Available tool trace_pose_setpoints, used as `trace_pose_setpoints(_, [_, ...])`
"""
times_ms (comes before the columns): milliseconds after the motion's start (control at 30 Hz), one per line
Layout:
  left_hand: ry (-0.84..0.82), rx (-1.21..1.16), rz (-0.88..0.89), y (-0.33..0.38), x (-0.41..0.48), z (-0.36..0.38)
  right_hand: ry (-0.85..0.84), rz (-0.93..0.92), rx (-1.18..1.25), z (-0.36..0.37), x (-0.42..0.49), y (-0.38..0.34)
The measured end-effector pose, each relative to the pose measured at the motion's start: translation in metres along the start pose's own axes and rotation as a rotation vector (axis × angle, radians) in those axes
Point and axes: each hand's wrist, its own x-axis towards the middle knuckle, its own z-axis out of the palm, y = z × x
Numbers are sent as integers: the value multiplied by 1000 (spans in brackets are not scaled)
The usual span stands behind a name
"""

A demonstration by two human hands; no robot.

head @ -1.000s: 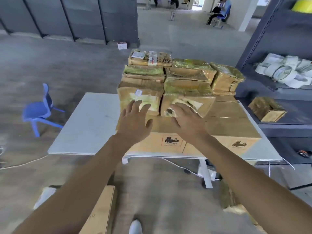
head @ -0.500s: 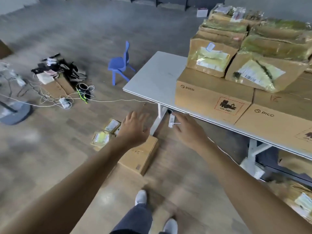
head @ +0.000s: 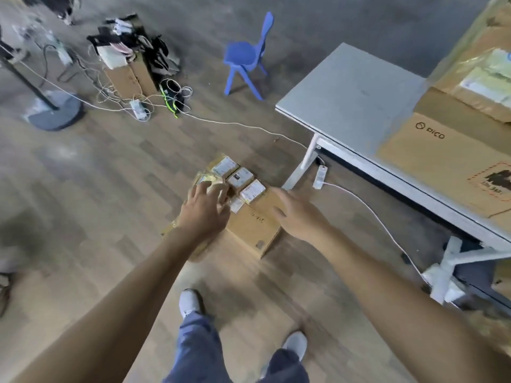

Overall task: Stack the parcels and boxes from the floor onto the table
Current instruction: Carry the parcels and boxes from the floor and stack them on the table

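A flat cardboard box [head: 253, 229] lies on the wooden floor beside the table leg, with several small taped parcels [head: 240, 178] resting on its far end. My left hand [head: 204, 210] hovers over the box's left part, fingers spread, empty. Over the box's right edge my right hand [head: 297, 214] reaches down, open and empty. The grey table [head: 351, 92] stands at the right, carrying large brown boxes [head: 442, 153] with wrapped parcels [head: 486, 76] stacked on top.
A white cable [head: 367, 208] with a power strip [head: 320, 176] runs along the floor under the table. A blue child's chair [head: 246, 56] stands behind. Far left lie a stand base [head: 55, 109], tangled wires and a box with gear [head: 130, 70]. My feet [head: 189, 301] are below.
My view has swung from the stacked table down and left to the floor. Both hands left the stack and now reach down over the floor box.
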Motion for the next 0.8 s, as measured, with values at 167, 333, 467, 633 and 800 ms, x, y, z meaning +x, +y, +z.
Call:
trace_pose_setpoints(167, [-71,-90,-99,-110,33,-7,-113,68,66,68,70,-69])
trace_pose_setpoints(333, [-132,-126,-197,-222,62,17,-192,100,108,147,147,-112])
trace_pose_setpoints(467, [-134,-172,-277,-293,79,68,-264,105,105,219,199,-110])
trace_pose_setpoints(633, [-192,-162,-352,-362,110,173,-323,85,-25,337,265,-71])
trace_pose_setpoints(800, [-222,-191,-445,-421,147,296,-378,44,-49,459,333,-9])
